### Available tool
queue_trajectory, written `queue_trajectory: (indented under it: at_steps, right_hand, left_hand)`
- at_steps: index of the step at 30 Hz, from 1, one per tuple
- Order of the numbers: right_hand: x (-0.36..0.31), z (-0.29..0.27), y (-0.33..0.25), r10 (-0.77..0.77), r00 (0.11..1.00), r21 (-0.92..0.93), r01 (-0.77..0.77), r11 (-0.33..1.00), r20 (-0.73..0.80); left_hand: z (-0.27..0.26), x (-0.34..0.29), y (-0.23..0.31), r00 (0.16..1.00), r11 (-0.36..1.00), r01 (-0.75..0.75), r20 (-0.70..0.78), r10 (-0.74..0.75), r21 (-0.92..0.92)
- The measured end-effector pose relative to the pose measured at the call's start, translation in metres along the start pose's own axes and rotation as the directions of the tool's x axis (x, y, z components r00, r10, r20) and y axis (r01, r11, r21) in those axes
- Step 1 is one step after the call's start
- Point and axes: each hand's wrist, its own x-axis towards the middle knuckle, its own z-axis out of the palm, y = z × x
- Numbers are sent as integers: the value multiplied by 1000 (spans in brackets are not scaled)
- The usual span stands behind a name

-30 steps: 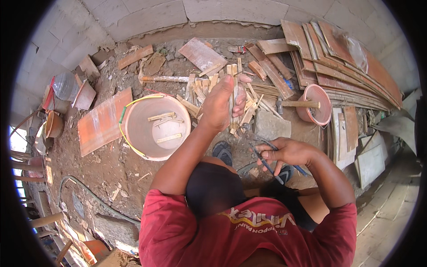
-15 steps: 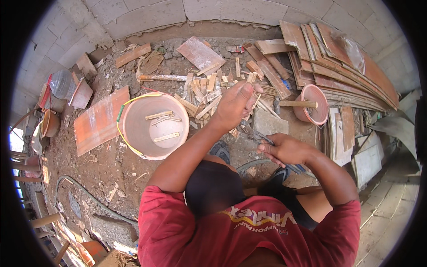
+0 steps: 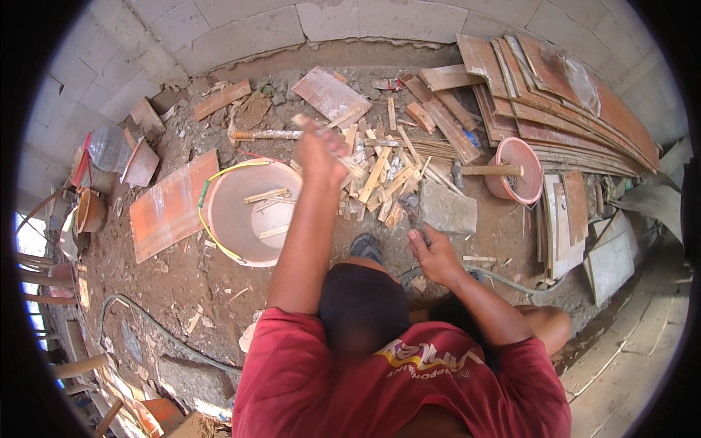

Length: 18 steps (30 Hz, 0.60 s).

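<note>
My left hand [image 3: 320, 157], smeared by motion, is closed on a short wood strip [image 3: 304, 121] above the left side of a heap of wood strips [image 3: 380, 175]. To its left stands a pale pink bucket [image 3: 252, 255] with a green-and-yellow handle; a few strips lie inside it. My right hand [image 3: 436, 257] is wrapped round metal pincers [image 3: 410, 208], whose head points up toward a flat concrete block [image 3: 450, 208]. The pincers' jaws are too small to read clearly.
Stacked plywood sheets [image 3: 555, 109] lean at the far right. A hammer [image 3: 493, 170] rests across a smaller pink bucket [image 3: 522, 157]. A board [image 3: 175, 208] lies left of the large bucket, and a hose [image 3: 157, 332] curves over the dirt floor.
My left hand has swung left, away from the pincers, with the wood strip. My right hand has shifted slightly left and down, and the pincers now point more upright.
</note>
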Motion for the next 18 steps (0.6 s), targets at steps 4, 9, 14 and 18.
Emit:
queue_trajectory:
  at_steps: [4, 9, 14, 18]
  right_hand:
    - [-10, -8, 12, 196, 976, 191, -176, 966, -90]
    - [6, -102, 63, 220, 884, 140, -177, 974, -413]
    - [21, -248, 98, 208, 751, -257, -452, 854, -627]
    - [47, -348, 142, 411, 811, -671, -579, 463, -416]
  left_hand:
    - [-19, -2, 2, 999, 1000, -24, 36, 24, -1]
    - [-21, -14, -5, 948, 935, 61, 272, -163, 349]
    - [-22, -14, -29, 867, 739, 33, 349, -356, 673]
    - [-9, -16, -52, 814, 602, -44, 378, -441, 797]
